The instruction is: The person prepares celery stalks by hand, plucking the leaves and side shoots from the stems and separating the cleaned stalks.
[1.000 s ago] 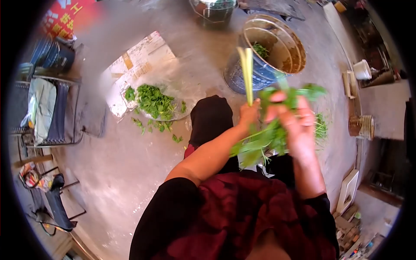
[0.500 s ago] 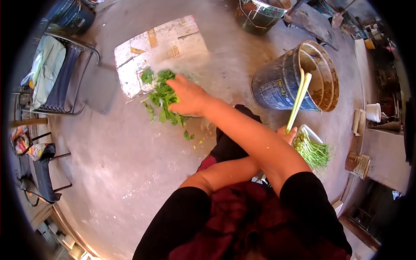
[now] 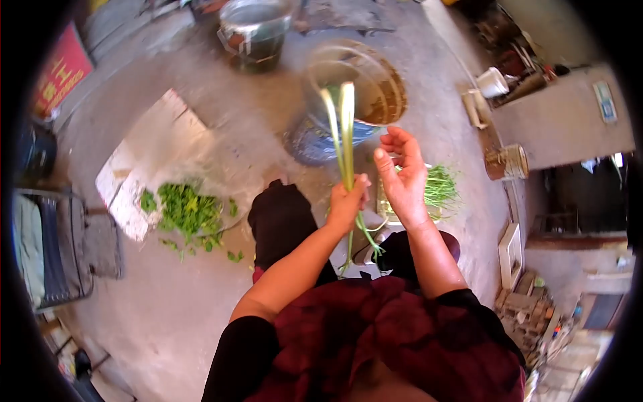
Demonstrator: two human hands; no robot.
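Observation:
My left hand [image 3: 347, 201] is closed around a few pale green celery stalks [image 3: 347, 137]. Their thick ends point up and away from me, and the thin ends hang below the fist. Just right of them, my right hand [image 3: 405, 179] holds nothing, its fingers apart and curved. Behind my right wrist, cut green stems [image 3: 439, 189] lie in a light container that is mostly hidden. A heap of green leaves [image 3: 191, 211] lies on the left, beside a flattened white cardboard box [image 3: 144, 164]. Beyond the stalks, a large dark bucket [image 3: 311, 137] leans with its muddy mouth toward the right.
Another bucket [image 3: 256, 33], with a wire handle, stands at the far side. A folding chair [image 3: 57, 248] is at the left edge. On the right are a low wall [image 3: 556, 127], a small white pot [image 3: 492, 82] and a pile of bricks [image 3: 526, 308].
My arms have uncrossed. My right hand has come back from the leaves to beside the stalks, and my left hand has shifted left with the celery. The view has turned rightward.

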